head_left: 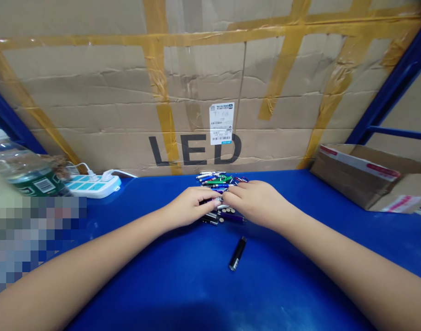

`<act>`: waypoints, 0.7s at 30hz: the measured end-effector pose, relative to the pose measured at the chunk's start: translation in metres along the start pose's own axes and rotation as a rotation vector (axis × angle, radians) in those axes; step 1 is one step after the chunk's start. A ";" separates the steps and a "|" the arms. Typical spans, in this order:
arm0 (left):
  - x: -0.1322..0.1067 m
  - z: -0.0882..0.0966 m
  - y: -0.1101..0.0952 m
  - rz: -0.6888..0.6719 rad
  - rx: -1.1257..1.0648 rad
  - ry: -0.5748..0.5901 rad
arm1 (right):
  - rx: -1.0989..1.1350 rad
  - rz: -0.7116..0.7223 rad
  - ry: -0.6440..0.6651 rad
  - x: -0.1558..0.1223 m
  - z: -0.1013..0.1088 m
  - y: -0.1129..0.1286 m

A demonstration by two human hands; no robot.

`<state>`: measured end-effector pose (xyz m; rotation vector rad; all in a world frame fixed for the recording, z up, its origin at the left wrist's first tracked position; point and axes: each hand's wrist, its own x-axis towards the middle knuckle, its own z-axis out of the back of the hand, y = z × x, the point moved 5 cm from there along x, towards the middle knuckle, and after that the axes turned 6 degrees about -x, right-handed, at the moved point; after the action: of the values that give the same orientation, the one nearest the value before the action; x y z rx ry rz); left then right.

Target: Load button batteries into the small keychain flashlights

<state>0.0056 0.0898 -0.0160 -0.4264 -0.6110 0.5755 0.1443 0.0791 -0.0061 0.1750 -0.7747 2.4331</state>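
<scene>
My left hand [188, 208] and my right hand [253, 202] meet over a pile of small metal tubes that look like mini flashlights [210, 183]. The left thumb and fingers pinch a small tube with a silver end [218, 199]. Right at that end, the fingers of my right hand are curled closed, and whatever they grip is hidden. Several small round silver discs, like button cells [228, 210], lie below the hands, beside a purple tube [234, 217]. Nearer to me rests a separate black tube [238, 253], lying at a slant on the blue tabletop [183, 285].
A taped cardboard wall marked LED [196, 149] closes off the back. On the left stand a plastic bottle [27, 168] and a white power strip [93, 186] with plugs in it. An open cardboard box [351, 179] sits at right, by a blue metal frame [391, 92].
</scene>
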 end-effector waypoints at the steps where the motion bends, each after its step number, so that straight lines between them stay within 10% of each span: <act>1: 0.000 -0.001 -0.001 -0.013 0.017 0.003 | 0.044 -0.019 0.019 0.000 -0.002 0.001; 8: -0.002 -0.009 -0.004 -0.079 0.201 0.105 | 0.871 -0.291 0.181 -0.002 -0.028 0.002; 14: 0.002 0.002 0.000 0.020 0.004 0.090 | 0.149 -0.098 -0.008 -0.003 -0.008 -0.006; 21: 0.002 0.003 -0.005 0.015 0.006 0.078 | -0.064 0.063 -0.117 -0.003 0.000 0.000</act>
<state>0.0065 0.0876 -0.0102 -0.4459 -0.5320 0.5718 0.1465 0.0781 -0.0068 0.2737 -0.9215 2.4712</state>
